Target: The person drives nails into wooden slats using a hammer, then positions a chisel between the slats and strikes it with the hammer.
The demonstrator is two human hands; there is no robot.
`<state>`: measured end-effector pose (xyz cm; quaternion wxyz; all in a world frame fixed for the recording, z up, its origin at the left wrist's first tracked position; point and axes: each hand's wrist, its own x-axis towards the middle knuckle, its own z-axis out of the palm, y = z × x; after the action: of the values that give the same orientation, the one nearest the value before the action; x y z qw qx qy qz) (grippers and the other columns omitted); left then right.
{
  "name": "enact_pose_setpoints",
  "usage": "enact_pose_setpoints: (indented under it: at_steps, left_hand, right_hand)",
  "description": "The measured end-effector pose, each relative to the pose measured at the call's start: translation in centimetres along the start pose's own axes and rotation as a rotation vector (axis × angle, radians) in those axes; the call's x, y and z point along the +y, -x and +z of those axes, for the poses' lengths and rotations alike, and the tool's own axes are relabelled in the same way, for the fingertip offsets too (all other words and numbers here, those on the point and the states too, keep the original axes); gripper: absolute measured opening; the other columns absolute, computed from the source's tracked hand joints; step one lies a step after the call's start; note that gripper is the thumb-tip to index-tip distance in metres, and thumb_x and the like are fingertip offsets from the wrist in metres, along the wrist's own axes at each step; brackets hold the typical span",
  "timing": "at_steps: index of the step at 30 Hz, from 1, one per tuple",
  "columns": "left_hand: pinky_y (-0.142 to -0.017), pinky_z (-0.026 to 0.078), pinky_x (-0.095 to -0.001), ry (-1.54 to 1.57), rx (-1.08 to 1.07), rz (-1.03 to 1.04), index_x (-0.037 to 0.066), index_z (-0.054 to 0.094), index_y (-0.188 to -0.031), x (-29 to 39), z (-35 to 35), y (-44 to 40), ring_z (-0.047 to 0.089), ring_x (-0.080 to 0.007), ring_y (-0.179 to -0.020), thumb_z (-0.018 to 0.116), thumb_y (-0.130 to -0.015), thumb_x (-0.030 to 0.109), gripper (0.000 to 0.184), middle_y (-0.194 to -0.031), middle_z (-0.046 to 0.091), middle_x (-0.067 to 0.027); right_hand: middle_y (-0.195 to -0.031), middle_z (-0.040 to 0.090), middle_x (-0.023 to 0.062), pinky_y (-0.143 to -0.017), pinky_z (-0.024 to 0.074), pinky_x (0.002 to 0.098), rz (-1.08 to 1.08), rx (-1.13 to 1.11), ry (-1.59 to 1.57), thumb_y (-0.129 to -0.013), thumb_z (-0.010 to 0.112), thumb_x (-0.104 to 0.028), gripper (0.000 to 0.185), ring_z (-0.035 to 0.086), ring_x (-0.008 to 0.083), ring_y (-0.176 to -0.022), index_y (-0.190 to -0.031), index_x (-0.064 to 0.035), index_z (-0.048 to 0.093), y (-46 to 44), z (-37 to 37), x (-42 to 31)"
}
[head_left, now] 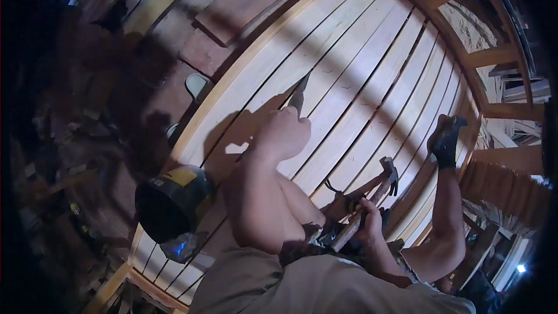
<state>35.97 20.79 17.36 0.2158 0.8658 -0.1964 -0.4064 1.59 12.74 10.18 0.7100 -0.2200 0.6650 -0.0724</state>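
Note:
My left hand [285, 132] is closed around a dark pointed tool [299, 94], perhaps a chisel or a narrow blade. The tool's tip is at or just above a dark gap between the pale wooden slats [349, 70]; whether it touches cannot be told. In my right hand [371, 220] is a claw hammer [383, 183], gripped by its wooden handle close to my lap. Its metal head points up and away from me, over the slats. Shadow from the left hand falls across the boards.
A dark tub with a yellow label [174, 197] stands at the left, beside a crumpled plastic bag [181, 248]. A raised wooden frame [491, 57] borders the slats at the right. My bare leg and dark-covered foot [444, 145] rest there. Sandals [197, 87] lie on the floor.

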Motion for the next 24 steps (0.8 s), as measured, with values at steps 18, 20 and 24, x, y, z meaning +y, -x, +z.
enact_pose_setpoints:
  at_steps: [18,20,24]
  left_hand:
    - [-0.083,0.056,-0.0485,-0.091,0.009,0.144,-0.007,0.067,-0.103,0.5,2.2,1.1,0.068,-0.0423,-0.089,0.046,-0.093,0.031,0.045,-0.104,0.061,-0.031]
    - [-0.083,0.056,-0.0487,-0.076,0.019,0.14,-0.007,0.067,-0.102,0.5,2.3,1.1,0.068,-0.0427,-0.088,0.046,-0.093,0.031,0.044,-0.104,0.062,-0.0316]
    - [-0.085,0.055,-0.0502,-0.035,0.034,0.136,-0.007,0.066,-0.1,-0.3,2.2,0.9,0.067,-0.0437,-0.092,0.049,-0.091,0.031,0.043,-0.105,0.061,-0.0319]
  right_hand:
    - [-0.077,0.059,0.0053,-0.069,0.0501,0.0364,-0.063,0.049,-0.196,-0.095,0.061,-0.025,0.016,0.059,0.0217,-0.071,-0.092,-0.0105,0.056,-2.0,3.6,1.9]
    - [-0.077,0.059,0.0054,-0.069,0.0502,0.0368,-0.08,0.063,-0.182,-0.095,0.061,-0.026,0.016,0.059,0.0219,-0.071,-0.092,-0.01,0.057,-2.3,3.3,2.2]
    - [-0.077,0.059,0.0059,-0.069,0.0505,0.037,-0.078,0.045,-0.166,-0.095,0.06,-0.025,0.016,0.058,0.0219,-0.072,-0.093,-0.0094,0.057,-1.9,3.8,2.0]
